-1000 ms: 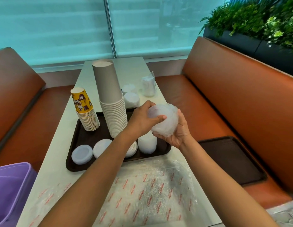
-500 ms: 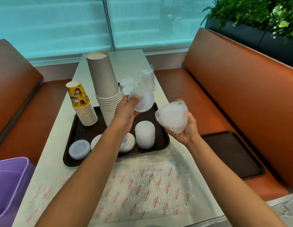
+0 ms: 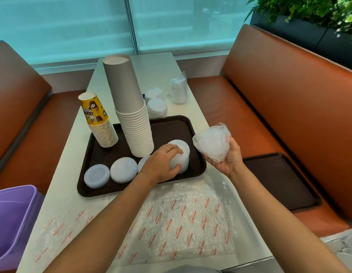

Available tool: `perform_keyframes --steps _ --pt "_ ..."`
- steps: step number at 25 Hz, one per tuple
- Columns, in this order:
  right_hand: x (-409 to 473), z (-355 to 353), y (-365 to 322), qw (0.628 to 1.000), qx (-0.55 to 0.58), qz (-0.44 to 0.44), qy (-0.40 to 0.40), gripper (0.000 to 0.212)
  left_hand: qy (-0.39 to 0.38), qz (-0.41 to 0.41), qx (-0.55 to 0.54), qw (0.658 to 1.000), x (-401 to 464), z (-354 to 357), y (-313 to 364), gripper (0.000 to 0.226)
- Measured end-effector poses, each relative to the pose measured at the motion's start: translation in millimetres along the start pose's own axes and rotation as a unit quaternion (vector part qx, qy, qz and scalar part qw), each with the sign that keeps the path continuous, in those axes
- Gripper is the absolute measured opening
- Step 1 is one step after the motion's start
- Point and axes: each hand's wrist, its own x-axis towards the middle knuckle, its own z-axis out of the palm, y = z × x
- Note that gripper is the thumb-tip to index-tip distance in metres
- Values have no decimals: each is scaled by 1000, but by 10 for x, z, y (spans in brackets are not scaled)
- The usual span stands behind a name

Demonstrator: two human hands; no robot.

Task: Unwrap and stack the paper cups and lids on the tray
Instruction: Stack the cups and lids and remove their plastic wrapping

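orange booth benches (image 3: pixel 289 99), white table (image 3: pixel 157 71), blinded window (image 3: pixel 72 26)

The left hand (image 3: pixel 163 162) reaches forward, palm down, fingers curled as in a grip; the fingertips are partly hidden. The right hand (image 3: pixel 228 156) is raised, palm up, fingers cupped and holding. Both forearms are bare.

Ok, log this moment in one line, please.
left hand: grips lid stack on tray | right hand: holds wrapped lid bag | unwrapping unfinished
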Motion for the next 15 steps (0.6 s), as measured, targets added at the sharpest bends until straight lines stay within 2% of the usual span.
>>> perform_keyframes --steps 2,4,6,8,10,12,15 --pt "-3 -6 12 1000 1 8 -1 98 27 28 32 999 17 22 -27 45" --pt "-10 8 14 1000 -6 1 -12 74 47 24 74 996 98 -32 1 63" --pt "-24 13 10 1000 -15 -1 -6 59 -29 -40 80 996 251 -138 78 91" --pt "-29 -5 9 1000 -12 0 -2 69 -132 -81 101 983 426 -194 99 109" --pt "-42 -11 -10 1000 -16 3 1 92 -199 -84 101 971 523 -186 85 112" --pt "-51 -7 -30 1000 -23 6 -5 105 -225 -98 73 967 565 -129 45 102" --pt "-66 -18 -55 1000 -17 16 -17 118 -202 -110 64 971 565 -67 63 89"
